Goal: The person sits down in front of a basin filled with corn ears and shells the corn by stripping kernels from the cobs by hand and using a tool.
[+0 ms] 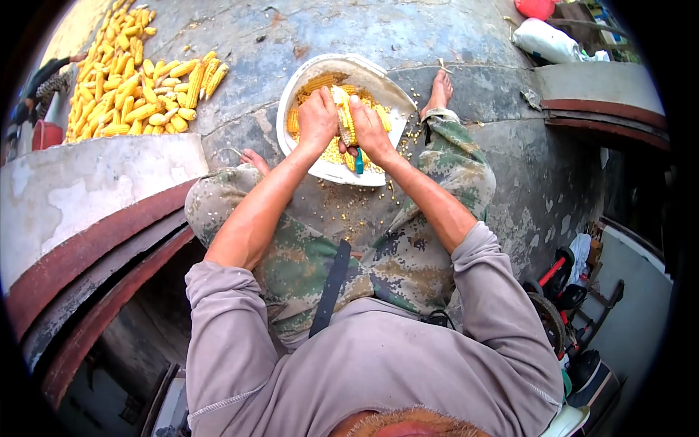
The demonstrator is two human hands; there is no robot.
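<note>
Over the white basin (289, 76), my left hand (318, 120) is closed around a corn cob (346, 125). Some kernel rows on the cob look stripped near its top. My right hand (370, 131) is closed against the cob's other side, its thumb along it. From under the right hand's fingers sticks a green-handled tool (359, 162); its working end is hidden. Below the hands the basin holds loose kernels (331, 154) and several more cobs (324, 80).
A large pile of yellow corn cobs (120, 80) lies on the concrete floor at the upper left. Scattered kernels (342, 211) dot the floor around the basin. Low ledges (102, 182) flank both sides. A white sack (546, 40) lies at the upper right.
</note>
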